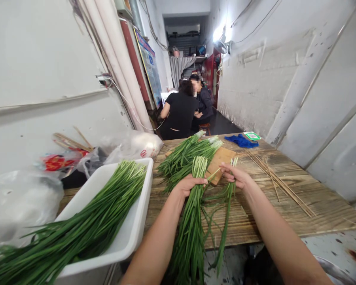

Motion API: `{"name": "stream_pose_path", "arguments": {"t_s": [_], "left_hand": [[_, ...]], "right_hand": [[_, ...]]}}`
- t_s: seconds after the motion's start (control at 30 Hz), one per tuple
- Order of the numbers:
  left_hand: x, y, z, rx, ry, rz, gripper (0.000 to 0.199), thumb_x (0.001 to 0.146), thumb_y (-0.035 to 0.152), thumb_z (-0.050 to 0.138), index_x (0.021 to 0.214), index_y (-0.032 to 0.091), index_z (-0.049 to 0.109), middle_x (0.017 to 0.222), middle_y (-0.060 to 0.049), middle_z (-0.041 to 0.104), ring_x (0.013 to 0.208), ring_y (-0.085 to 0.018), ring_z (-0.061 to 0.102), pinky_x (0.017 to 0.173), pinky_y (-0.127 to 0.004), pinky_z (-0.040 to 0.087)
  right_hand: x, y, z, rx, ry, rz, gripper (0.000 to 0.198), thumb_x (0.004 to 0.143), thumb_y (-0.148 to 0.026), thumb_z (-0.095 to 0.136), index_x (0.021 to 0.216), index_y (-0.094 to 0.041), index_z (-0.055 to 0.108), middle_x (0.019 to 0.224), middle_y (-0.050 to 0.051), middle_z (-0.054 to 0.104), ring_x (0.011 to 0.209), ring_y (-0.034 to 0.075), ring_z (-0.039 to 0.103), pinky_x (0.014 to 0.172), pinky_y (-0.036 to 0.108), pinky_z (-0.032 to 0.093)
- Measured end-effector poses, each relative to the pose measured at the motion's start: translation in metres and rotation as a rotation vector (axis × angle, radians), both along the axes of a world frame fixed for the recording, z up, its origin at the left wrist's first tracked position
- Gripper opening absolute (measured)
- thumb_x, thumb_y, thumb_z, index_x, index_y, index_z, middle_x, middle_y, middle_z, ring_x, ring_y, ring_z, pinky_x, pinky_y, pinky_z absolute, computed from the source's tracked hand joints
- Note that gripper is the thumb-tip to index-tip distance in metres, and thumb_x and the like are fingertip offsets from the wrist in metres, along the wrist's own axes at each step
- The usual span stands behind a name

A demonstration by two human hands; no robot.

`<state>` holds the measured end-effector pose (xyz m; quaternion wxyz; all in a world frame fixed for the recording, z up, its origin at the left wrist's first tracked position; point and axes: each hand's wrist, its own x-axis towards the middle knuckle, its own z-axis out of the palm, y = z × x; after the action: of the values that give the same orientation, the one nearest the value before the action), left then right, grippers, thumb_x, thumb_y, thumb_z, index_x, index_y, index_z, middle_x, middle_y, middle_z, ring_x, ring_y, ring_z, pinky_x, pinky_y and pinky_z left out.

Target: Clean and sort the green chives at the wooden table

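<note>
My left hand [192,183] is closed around a thick bunch of garlic chives [194,213], pale stem ends up and green leaves hanging past the table's front edge. To its right, my right hand [233,175] holds a much thinner cluster of chives [228,198]. Its fingertips also meet a single pale stalk that stretches across to the left hand. Behind the hands, more bundled chives [186,156] lie on the table, partly over a wooden board [221,160]. A white tub [145,206] on the left holds a large heap of loose chives [101,213].
On the wooden table [284,170] lie thin bamboo sticks [281,182], a blue cloth [241,140] and a green-edged QR card [252,135]. Plastic bags [20,202] crowd the left side. Two people [182,105] sit beyond the table's far end.
</note>
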<state>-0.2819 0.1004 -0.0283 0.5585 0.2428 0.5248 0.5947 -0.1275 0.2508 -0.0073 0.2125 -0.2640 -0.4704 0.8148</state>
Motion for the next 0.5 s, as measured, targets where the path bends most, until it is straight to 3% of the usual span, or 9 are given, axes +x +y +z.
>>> {"name": "stream_pose_path", "arguments": {"t_s": [0.17, 0.33, 0.5], "left_hand": [[0.002, 0.000, 0.002, -0.012, -0.018, 0.024, 0.041, 0.042, 0.020, 0.087, 0.075, 0.009, 0.066, 0.062, -0.004, 0.066, 0.053, -0.011, 0.059, 0.056, -0.022, 0.046], [0.002, -0.001, 0.004, -0.027, -0.023, 0.031, 0.042, 0.042, 0.019, 0.087, 0.077, 0.009, 0.066, 0.062, -0.004, 0.066, 0.052, -0.011, 0.058, 0.055, -0.021, 0.045], [0.002, -0.001, 0.004, -0.016, -0.041, 0.027, 0.045, 0.041, 0.018, 0.088, 0.079, 0.009, 0.066, 0.064, -0.004, 0.067, 0.054, -0.011, 0.060, 0.056, -0.021, 0.047]], "right_hand": [[0.001, -0.010, 0.005, 0.207, -0.082, 0.017, 0.034, 0.059, -0.032, 0.081, 0.056, -0.014, 0.053, 0.038, -0.008, 0.040, 0.030, 0.000, 0.023, 0.028, 0.014, 0.015], [-0.002, -0.016, 0.003, 0.228, -0.090, 0.112, 0.035, 0.057, -0.038, 0.081, 0.056, -0.014, 0.054, 0.036, -0.009, 0.038, 0.029, 0.000, 0.023, 0.029, 0.015, 0.012], [-0.006, -0.017, -0.002, 0.222, -0.053, 0.098, 0.036, 0.055, -0.035, 0.082, 0.052, -0.014, 0.053, 0.035, -0.009, 0.037, 0.030, 0.000, 0.023, 0.030, 0.016, 0.013]]}}
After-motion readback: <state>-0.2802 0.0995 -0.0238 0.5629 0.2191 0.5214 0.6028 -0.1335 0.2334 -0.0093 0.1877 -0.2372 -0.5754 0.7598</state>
